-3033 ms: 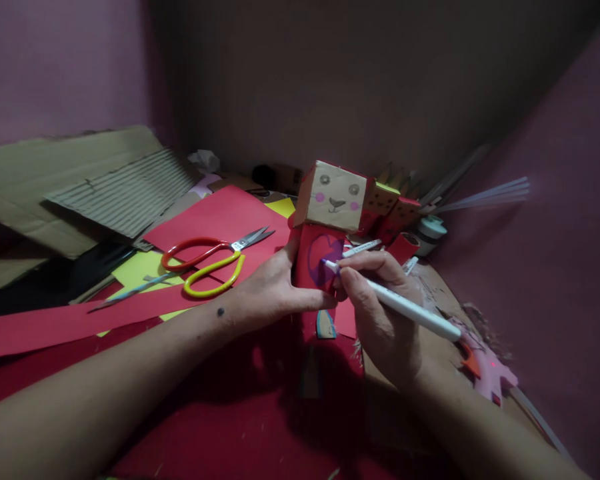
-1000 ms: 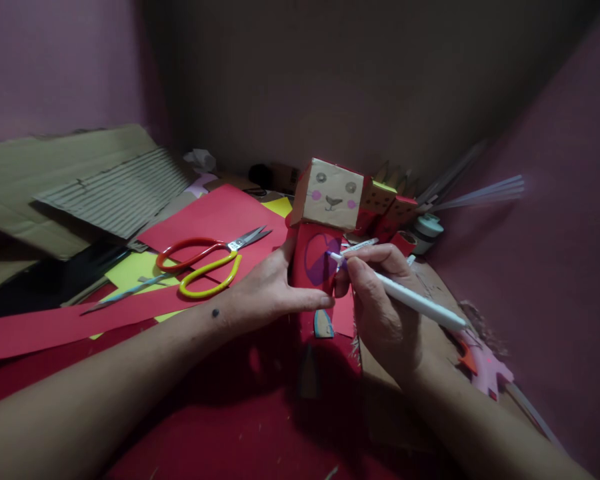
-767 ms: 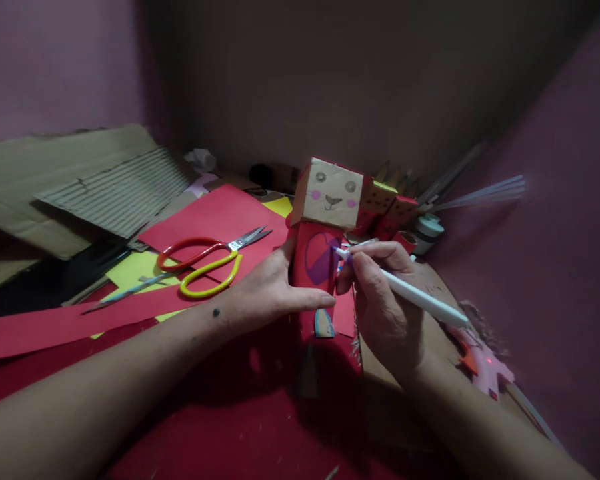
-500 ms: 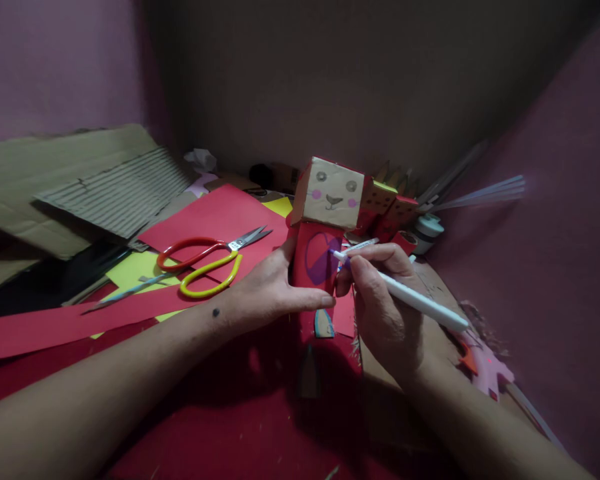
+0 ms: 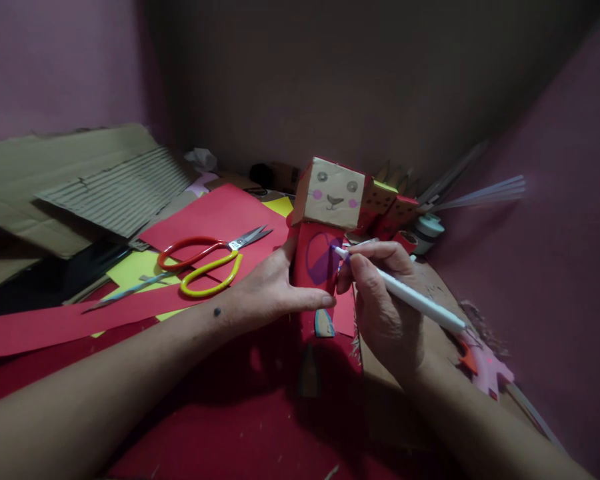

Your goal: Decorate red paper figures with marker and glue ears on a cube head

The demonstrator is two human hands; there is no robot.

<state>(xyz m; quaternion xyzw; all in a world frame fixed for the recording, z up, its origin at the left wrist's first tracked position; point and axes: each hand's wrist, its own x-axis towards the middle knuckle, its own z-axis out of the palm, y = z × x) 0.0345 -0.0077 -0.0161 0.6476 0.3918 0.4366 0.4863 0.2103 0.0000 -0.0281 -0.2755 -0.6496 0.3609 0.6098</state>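
Note:
A cardboard figure (image 5: 334, 193) stands upright, with a drawn animal face on its box head and a red body. My left hand (image 5: 275, 283) is closed around that body, its thumb across the lower front. On the body is a purple heart outline (image 5: 323, 261), coloured in over its lower part. Between the thumb and fingers of my right hand (image 5: 385, 300) is a white marker (image 5: 420, 303), its purple tip touching the heart's upper right edge. A small blue-edged cardboard piece (image 5: 324, 323) shows just below the body.
Scissors (image 5: 210, 267) with red and yellow handles lie on red paper (image 5: 205, 217) to the left, beside a pencil (image 5: 130, 291). Cardboard sheets (image 5: 110, 187) lean at the far left. Behind the figure stand more red figures (image 5: 400, 210) and a lidded jar (image 5: 429, 230). A pink glue gun (image 5: 490, 367) lies right.
The marker tip has shifted slightly up along the heart's right edge, with my right hand moving only a little. My left hand and the figure are almost still.

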